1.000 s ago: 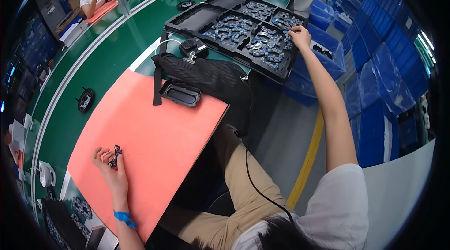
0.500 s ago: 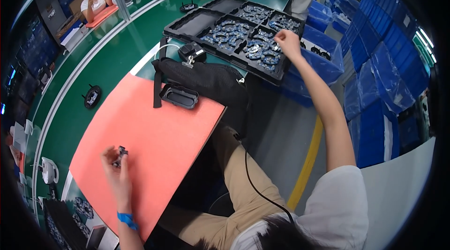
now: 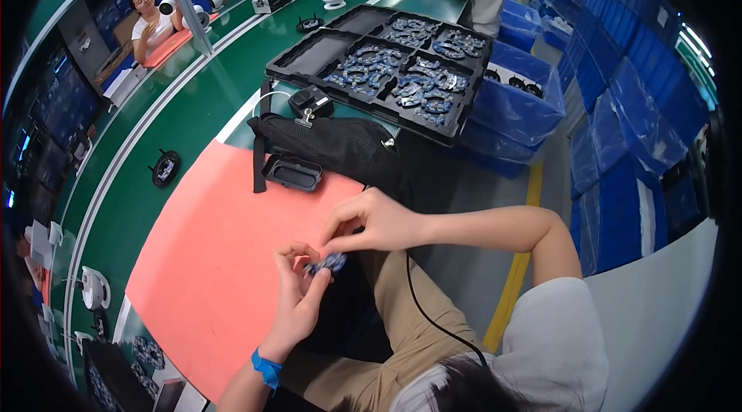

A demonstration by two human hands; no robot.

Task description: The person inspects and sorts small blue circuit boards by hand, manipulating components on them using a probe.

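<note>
Room: a workshop line with a long green conveyor belt curving from lower left to the top of the frame, and stacked blue plastic crates down the right side.
Surface: a salmon-pink rubber work mat fills the lower left centre.
Part: a small blue-grey flat component sits at the mat's right edge, centre of the frame, above the person's lap.
Left hand: fingers curled closed, pinching the component from below.
Right hand: thumb and forefinger closed on the component's upper side; the other fingers loosely bent.
Edges: the mat's right rim runs just under both hands; a black mesh bag lies near, above them, with a black oval lid on the mat's top edge.
Tray: a black compartmented plastic tray of blue-grey parts lies well apart, upper centre.
Open room: bare mat spreads left of the hands.
</note>
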